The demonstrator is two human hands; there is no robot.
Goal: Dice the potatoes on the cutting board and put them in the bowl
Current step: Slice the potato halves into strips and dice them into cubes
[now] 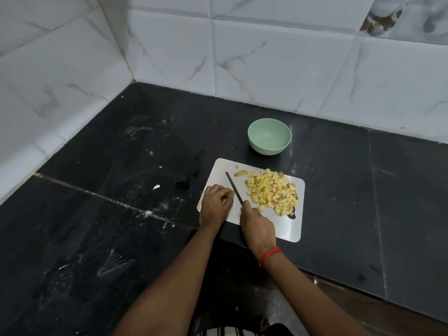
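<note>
Yellow potato stub (231, 193) is tiny (left hand (216, 203) pinches it on the cutting board (288, 229), right hand (257, 226) grips the knife (234, 187)), so the blade could nick fingers (224, 190).

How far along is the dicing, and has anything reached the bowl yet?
Done: most potato lies as a diced pile on the cutting board. In hand: the left hand holds a small piece against the knife, gripped by the right hand. Left: a potato strip near the board's far edge, then moving everything into the bowl, which is empty.

Soft even light, faint countertop (339, 190) glare, wide-angle bending at edges.
</note>
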